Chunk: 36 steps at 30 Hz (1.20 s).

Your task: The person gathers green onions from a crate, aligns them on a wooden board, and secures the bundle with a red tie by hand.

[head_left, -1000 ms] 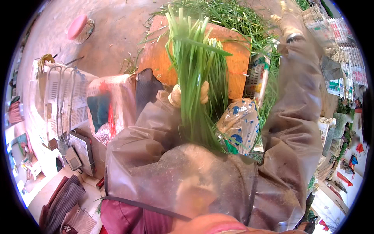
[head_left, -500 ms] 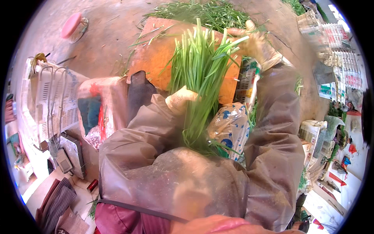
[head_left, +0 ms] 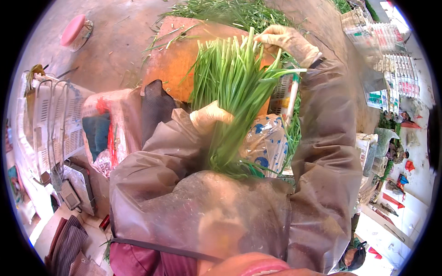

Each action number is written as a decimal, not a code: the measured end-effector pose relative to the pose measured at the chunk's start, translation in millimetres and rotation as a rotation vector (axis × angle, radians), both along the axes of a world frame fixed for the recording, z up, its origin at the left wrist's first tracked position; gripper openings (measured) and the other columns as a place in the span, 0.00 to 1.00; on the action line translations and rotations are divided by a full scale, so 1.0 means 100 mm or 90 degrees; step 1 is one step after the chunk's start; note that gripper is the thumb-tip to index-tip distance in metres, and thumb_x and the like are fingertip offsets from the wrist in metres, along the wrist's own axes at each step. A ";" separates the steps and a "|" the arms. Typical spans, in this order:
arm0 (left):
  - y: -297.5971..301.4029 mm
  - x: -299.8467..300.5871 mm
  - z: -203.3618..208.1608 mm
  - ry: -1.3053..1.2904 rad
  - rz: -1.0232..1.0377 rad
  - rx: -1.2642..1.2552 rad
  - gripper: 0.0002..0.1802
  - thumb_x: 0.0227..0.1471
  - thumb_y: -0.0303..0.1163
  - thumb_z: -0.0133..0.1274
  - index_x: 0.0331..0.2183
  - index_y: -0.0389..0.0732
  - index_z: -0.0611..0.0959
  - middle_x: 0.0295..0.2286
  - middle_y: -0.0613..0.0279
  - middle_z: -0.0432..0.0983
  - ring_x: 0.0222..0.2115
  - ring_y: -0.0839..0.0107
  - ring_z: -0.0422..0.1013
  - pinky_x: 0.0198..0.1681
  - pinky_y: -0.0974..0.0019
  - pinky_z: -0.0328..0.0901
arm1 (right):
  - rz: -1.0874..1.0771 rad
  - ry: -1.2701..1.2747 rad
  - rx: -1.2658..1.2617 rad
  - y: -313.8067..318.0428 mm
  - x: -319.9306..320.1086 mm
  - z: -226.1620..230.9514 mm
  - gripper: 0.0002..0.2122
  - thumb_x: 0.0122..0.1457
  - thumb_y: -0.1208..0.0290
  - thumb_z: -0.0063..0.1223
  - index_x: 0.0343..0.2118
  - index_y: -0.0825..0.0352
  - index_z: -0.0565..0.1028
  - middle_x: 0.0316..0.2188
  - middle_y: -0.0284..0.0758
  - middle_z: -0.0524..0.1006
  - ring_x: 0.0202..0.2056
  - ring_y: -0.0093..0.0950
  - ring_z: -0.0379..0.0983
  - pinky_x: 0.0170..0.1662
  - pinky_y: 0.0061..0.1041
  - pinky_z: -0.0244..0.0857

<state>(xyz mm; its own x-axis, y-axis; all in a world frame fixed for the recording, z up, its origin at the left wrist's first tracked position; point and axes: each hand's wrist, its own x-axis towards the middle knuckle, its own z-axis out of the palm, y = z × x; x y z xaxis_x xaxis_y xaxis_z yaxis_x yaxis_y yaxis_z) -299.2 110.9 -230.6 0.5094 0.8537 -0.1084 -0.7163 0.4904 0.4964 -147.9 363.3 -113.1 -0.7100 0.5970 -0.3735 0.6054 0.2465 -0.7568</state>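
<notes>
A large bunch of green chives [head_left: 225, 87] stands fanned out before my chest, pale cut ends pointing away from me. My left hand [head_left: 209, 116], in a pale thin glove, is wrapped round its lower middle. At the far right edge of the bunch, my gloved right hand [head_left: 289, 42] has its fingers bent into a pinch at the pale end of a stalk. The leafy ends droop toward my lap beside a clear plastic bag with blue spots [head_left: 266, 140]. Beyond the bunch lies an orange board [head_left: 168, 64] with loose stalks on it.
A heap of loose chives [head_left: 230, 13] covers the ground past the board. To the left stand a pink-topped stool [head_left: 73, 31], a white plastic crate [head_left: 69, 117] and a wrapped bundle with red string [head_left: 117, 119]. Stacked white crates [head_left: 391, 39] are at the far right.
My right hand, blurred and farther right before, has come in to the tips of the stalks. My left hand keeps its hold on the bunch. The whole view has shifted slightly.
</notes>
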 end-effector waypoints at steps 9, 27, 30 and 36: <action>0.00 -0.01 -0.13 -0.045 -0.023 0.016 0.33 0.34 0.30 0.66 0.46 0.33 0.76 0.37 0.54 0.78 0.34 0.64 0.75 0.38 0.60 0.71 | -0.274 0.215 0.114 0.51 0.65 0.36 0.13 0.59 0.62 0.51 0.43 0.63 0.75 0.37 0.31 0.76 0.39 0.23 0.72 0.41 0.23 0.67; -0.10 0.06 -0.25 -0.012 0.094 -0.013 0.28 0.35 0.31 0.66 0.43 0.35 0.78 0.35 0.58 0.79 0.32 0.68 0.76 0.37 0.65 0.71 | -0.230 -0.134 0.372 -0.42 0.73 0.67 0.19 0.58 0.55 0.53 0.46 0.64 0.76 0.39 0.33 0.77 0.39 0.24 0.72 0.45 0.22 0.65; -0.09 0.06 -0.15 0.021 0.098 -0.032 0.27 0.36 0.29 0.65 0.43 0.36 0.78 0.35 0.60 0.79 0.34 0.69 0.75 0.39 0.65 0.70 | -0.068 -0.017 0.454 -1.07 0.51 0.04 0.22 0.53 0.48 0.58 0.41 0.64 0.78 0.38 0.37 0.78 0.40 0.31 0.74 0.44 0.27 0.67; -0.05 0.09 -0.20 0.017 0.083 -0.003 0.28 0.37 0.28 0.65 0.45 0.36 0.78 0.37 0.60 0.79 0.37 0.68 0.75 0.43 0.64 0.69 | -0.362 0.298 0.152 -1.24 0.33 -0.23 0.18 0.57 0.59 0.57 0.44 0.68 0.75 0.40 0.35 0.78 0.42 0.22 0.73 0.46 0.21 0.66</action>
<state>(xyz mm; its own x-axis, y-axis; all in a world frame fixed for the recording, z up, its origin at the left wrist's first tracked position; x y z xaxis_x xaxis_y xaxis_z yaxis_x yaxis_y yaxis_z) -290.3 105.9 -250.6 0.3905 0.9121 -0.1250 -0.7610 0.3962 0.5137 -115.3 239.0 -135.9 -0.3223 0.9437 0.0749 0.3177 0.1823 -0.9305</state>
